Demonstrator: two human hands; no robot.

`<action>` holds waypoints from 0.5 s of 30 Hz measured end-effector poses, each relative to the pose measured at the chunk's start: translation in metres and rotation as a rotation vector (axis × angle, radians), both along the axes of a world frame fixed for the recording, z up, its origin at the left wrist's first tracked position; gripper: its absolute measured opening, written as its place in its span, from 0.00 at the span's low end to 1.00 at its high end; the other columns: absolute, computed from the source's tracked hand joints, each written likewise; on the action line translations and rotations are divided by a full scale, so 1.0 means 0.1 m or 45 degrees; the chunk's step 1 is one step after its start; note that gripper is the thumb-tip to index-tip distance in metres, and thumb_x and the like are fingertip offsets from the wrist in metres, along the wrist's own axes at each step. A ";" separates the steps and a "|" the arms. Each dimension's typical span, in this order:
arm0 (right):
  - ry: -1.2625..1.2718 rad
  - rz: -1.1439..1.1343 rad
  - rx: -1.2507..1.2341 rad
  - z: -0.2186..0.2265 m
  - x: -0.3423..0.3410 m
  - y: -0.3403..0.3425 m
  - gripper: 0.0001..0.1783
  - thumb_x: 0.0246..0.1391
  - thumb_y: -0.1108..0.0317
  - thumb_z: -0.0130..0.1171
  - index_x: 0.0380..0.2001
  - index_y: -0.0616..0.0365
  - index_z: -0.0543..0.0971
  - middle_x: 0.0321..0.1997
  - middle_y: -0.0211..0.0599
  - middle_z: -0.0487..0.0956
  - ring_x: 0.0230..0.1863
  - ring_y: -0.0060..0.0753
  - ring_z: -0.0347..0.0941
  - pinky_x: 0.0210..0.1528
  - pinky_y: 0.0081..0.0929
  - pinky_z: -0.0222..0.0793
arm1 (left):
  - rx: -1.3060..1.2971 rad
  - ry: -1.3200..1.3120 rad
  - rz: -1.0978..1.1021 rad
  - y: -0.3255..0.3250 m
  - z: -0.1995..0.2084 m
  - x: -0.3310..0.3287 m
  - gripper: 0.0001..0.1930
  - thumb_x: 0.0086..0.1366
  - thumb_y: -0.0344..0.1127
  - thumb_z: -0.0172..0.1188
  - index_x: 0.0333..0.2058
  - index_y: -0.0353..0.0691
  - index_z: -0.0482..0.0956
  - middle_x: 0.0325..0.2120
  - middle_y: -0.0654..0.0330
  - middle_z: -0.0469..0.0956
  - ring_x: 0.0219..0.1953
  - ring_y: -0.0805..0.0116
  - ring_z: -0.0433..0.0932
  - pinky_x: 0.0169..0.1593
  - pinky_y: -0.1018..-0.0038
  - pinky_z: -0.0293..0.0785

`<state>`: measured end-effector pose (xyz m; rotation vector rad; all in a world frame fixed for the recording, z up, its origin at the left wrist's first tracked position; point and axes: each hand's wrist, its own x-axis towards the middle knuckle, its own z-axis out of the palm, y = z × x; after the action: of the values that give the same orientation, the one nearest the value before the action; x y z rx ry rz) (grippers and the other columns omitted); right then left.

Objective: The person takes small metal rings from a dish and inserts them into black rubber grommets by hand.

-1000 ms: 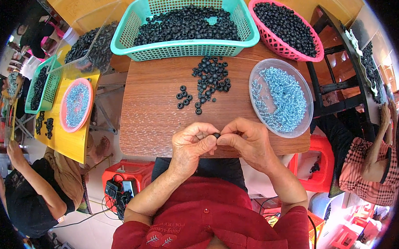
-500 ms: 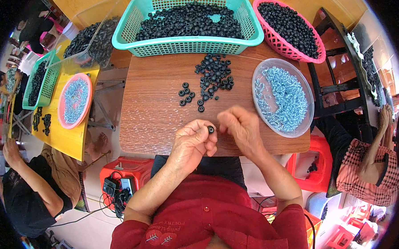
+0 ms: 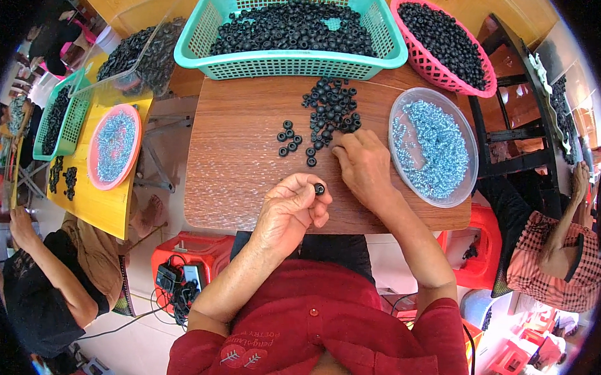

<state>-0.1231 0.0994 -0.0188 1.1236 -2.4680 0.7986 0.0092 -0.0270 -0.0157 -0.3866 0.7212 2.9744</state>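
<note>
Over the near part of the wooden table [image 3: 234, 174], my left hand [image 3: 289, 210] pinches one small black ring-shaped piece [image 3: 319, 189] between thumb and fingers. A pale glint shows in its hole. My right hand [image 3: 365, 165] rests on the table, fingers curled down at the near right edge of a loose pile of black ring-shaped pieces [image 3: 327, 107]. Whatever its fingertips hold is hidden. Left of that pile lies a small group of the same pieces [image 3: 289, 140]. To the right of my right hand stands a clear round tray [image 3: 475, 155] of tiny light-blue beads [image 3: 436, 150].
A turquoise basket [image 3: 289, 72] and a pink basket [image 3: 446, 70], both full of black pieces, line the far edge. On the left a yellow table [image 3: 108, 209] bears a pink tray [image 3: 93, 165] of blue beads. Co-workers [image 3: 48, 277] sit at both sides. Red stools [image 3: 482, 256] stand below.
My right hand has moved forward from beside the left hand to the black pile. The left hand still holds its piece near the same place. The view has shifted slightly.
</note>
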 end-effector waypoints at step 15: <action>-1.003 0.274 -0.593 0.47 0.59 0.26 0.07 0.45 0.78 0.62 0.31 0.63 0.79 0.29 0.34 0.76 0.32 0.22 0.71 0.31 0.20 0.67 | -0.279 -0.041 0.090 0.11 0.13 0.03 0.10 0.65 0.33 0.54 0.41 0.33 0.74 0.26 0.60 0.76 0.23 0.76 0.72 0.28 0.80 0.69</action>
<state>-0.0636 0.1249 0.0284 1.0228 -2.4840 2.0822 0.0118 -0.0156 -0.0023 -0.4800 1.0553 2.9541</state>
